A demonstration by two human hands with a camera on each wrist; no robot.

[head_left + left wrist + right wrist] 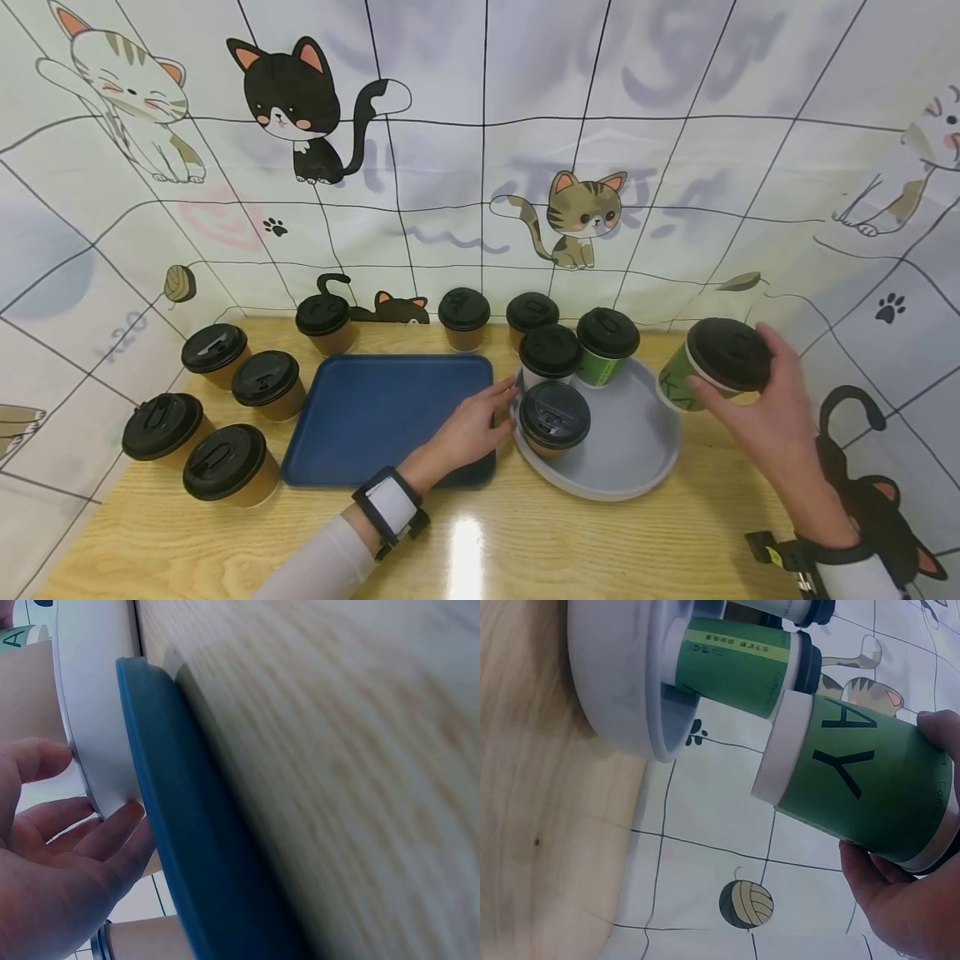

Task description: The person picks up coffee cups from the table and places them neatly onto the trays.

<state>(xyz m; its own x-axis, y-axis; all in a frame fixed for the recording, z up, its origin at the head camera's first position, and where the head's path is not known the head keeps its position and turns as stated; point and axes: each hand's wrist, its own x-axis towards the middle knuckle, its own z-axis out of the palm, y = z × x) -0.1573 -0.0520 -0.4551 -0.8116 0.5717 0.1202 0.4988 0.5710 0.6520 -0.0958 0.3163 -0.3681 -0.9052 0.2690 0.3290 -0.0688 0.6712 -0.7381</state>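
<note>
My right hand grips a green paper cup with a black lid, tilted and raised right of the round grey tray. Large dark letters show on this cup in the right wrist view. Standing on the tray are another green cup, a white-bodied cup and a brown cup, all black-lidded. With fingers fairly straight, my left hand touches the left side of the grey tray. In the left wrist view, its fingertips meet the tray's outer wall beside the blue tray.
A rectangular blue tray lies left of the grey one on the wooden table. Several brown cups with black lids, such as one at the front left, stand around it. Behind hangs a cat-patterned cloth.
</note>
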